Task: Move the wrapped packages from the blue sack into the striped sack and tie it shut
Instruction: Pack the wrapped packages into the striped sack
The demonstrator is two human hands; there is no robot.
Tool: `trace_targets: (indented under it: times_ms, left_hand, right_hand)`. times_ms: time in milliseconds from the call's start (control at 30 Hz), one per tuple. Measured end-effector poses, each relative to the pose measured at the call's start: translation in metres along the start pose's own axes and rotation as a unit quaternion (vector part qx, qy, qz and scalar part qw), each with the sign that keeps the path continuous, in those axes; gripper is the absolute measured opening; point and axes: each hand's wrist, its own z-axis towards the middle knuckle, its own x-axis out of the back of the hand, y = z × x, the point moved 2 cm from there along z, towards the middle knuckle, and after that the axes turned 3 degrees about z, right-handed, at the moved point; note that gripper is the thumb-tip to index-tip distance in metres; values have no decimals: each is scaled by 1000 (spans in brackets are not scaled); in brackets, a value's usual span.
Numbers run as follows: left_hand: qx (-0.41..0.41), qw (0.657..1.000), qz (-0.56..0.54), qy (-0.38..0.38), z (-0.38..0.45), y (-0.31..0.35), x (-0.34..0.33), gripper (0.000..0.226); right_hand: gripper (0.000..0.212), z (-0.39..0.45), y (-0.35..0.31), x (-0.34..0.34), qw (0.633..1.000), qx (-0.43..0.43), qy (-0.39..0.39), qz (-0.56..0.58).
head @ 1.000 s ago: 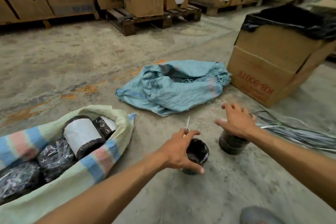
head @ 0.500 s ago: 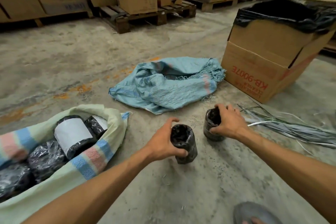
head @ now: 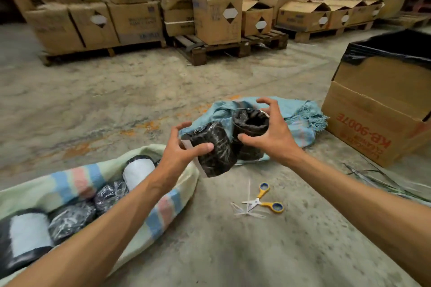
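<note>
My left hand [head: 180,155] grips a black plastic-wrapped package [head: 214,150] with a white label strip, held in the air just past the striped sack's mouth. My right hand [head: 268,134] holds a second black wrapped package [head: 250,124] beside it, fingers spread and curled over its top. The striped sack [head: 163,209], pale green with blue and pink bands, lies open at the lower left with several wrapped packages [head: 112,193] inside. The blue sack [head: 300,121] lies flattened on the floor behind my hands.
Yellow-handled scissors [head: 264,201] and pale cut ties lie on the concrete floor in front of me. A cardboard box lined with black plastic [head: 373,121] stands at the right, loose straps [head: 377,182] beside it. Pallets of cartons [head: 217,14] line the back.
Both hands have lifted their packages off the floor and brought them together, up and toward the striped sack. The view has tilted up, and the scissors now show.
</note>
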Motion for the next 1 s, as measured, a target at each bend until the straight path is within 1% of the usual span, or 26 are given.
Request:
trace_targets:
  times_ms: [100,200,233,333,400,433,500,567,633,667,733,833,900,1000]
  left_hand:
    - [19,997,3,76,-14,0,56,89]
    - [42,990,-5,137,-31,-3,104,79]
    - [47,985,-14,164,-40,-5,126,77]
    - [71,968,-20,241,-64,-8,174,76]
    - [86,953,-1,290,-80,-10,203,81]
    - [100,943,18,318,-89,-10,217,85]
    - [139,918,112,355,-99,-13,233,91]
    - [179,888,221,362,-107,-21,244,81]
    - [205,867,293,348,-108,-30,247,75]
    - [210,858,321,342,-108,-35,248,77]
    - [221,839,370,333,-102,-44,249,82]
    - [284,807,406,322,-93,-58,256,94]
    - [297,798,418,318,-87,-63,259,98]
    - [300,786,431,327,-80,-65,255,91]
  right_hand:
    - [85,12,-18,-44,994,-38,-45,91]
    - [74,18,-29,-85,986,-68,-85,128]
    - [72,20,-37,-106,981,-78,-111,137]
    - [67,22,-58,-160,963,-102,-201,145]
    - [66,19,-74,-195,953,-104,-257,123]
    - [66,17,-82,-217,948,-104,-279,111]
    - [73,13,-85,-248,942,-114,-306,80]
    - [82,7,-85,-280,930,-128,-341,40]
    - [77,0,-83,-306,922,-119,-369,-19]
    - [74,-5,-84,-318,919,-99,-377,-58]
    - [78,-14,-82,-332,914,-62,-380,-130]
    - [87,-24,-76,-349,906,-47,-371,-198]
    - [84,-30,-73,-356,906,-45,-366,-209]
    - [76,-38,-73,-361,914,-42,-338,-220]
